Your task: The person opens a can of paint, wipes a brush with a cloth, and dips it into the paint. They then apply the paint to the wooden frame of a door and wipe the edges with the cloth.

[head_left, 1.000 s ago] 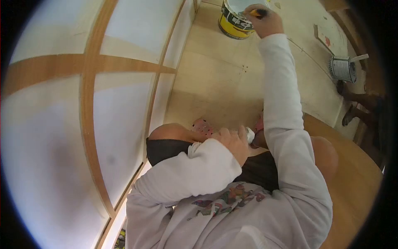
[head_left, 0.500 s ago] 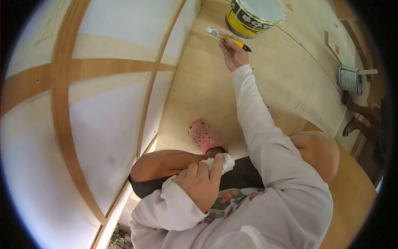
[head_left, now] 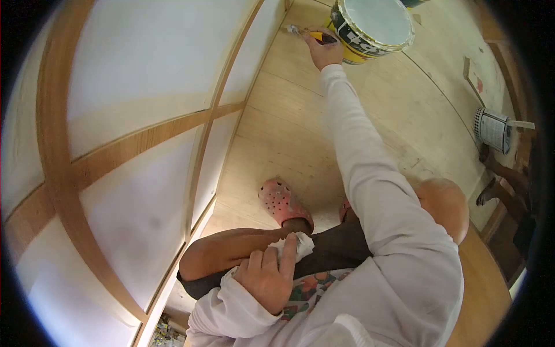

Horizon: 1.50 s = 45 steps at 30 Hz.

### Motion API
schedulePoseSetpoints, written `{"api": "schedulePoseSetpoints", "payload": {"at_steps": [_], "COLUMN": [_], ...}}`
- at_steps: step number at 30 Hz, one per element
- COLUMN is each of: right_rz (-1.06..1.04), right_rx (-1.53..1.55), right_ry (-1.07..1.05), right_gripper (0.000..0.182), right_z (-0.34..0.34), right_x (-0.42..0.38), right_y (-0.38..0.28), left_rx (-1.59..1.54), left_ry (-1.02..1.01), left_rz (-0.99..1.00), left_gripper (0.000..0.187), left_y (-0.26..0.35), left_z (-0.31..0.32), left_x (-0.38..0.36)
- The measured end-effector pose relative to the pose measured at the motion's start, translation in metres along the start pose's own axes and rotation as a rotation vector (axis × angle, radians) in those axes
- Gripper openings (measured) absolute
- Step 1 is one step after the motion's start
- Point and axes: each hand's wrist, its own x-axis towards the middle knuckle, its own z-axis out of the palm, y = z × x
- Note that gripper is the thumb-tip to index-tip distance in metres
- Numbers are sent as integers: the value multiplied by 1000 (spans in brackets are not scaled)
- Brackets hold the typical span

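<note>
My right hand [head_left: 325, 48] is stretched far forward and wrapped round the handle of a paintbrush [head_left: 295, 30]. The brush has a yellow and black handle, and its pale bristle end points left toward the panelled wall. Just right of that hand stands a yellow and black bucket [head_left: 351, 43] with whitish contents and a paint-crusted rim. My left hand [head_left: 267, 279] rests on my lap, its fingers over a crumpled white cloth [head_left: 298, 247].
White panels [head_left: 144, 52] with wooden strips [head_left: 139, 134] line the left side. On the wooden floor [head_left: 289, 124] are my pink clogs [head_left: 280, 198]. At the right are a smaller paint can [head_left: 492, 128], a board piece [head_left: 473, 79] and another person's feet [head_left: 490, 192].
My right hand has moved up and slightly left with the brush, closer to the panelled wall's far end. The view has shifted. My left hand still holds the cloth.
</note>
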Motion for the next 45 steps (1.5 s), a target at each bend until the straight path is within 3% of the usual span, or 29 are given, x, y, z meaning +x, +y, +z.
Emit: {"api": "schedulePoseSetpoints", "payload": {"at_steps": [2, 4, 7, 11, 23, 30, 32, 33, 35, 39, 41, 45], "right_rz": [-62, -118, -52, -146, -7, -17, -161, -159, -261, -100, -55, -175], "right_rx": [-105, 12, -13, -35, -341, -330, -713, -716, -407, -369, -628, -510], "right_ry": [-37, -88, -79, -13, 88, 71, 175, 177, 163, -12, -72, -44], "right_gripper": [13, 14, 16, 23, 32, 35, 30, 30, 26, 26, 19, 28], "right_z": [-7, -9, -26, -18, 19, 29, 37, 37, 35, 28, 27, 26], "right_x": [10, 18, 33, 44, 40, 42, 52, 50, 44, 31, 29, 44], "right_y": [8, 17, 4, -1, -15, 7, 53, 47, 17, -18, -26, 1], "left_rx": [-1, -3, -15, -73, -100, -128, -131, -132, -172, -182, -183, -180], "left_ry": [-23, -34, -70, -109, -123, -136, -129, -130, -167, -173, -172, -173], "left_rz": [-10, -6, 1, -6, -36, -49, -51, -49, -45, -47, -44, -27], "left_gripper": [46, 47, 48, 48, 46, 44, 43, 43, 41, 40, 40, 40], "left_y": [1, 2, 1, -3, -13, -19, -20, -22, -24, -26, -27, -28], "left_z": [-3, -3, -3, -2, -2, -2, -2, -3, -2, -1, -3, -4], "left_x": [3, 8, 12, 13, 11, 8, 8, 8, 7, 9, 11, 14]}}
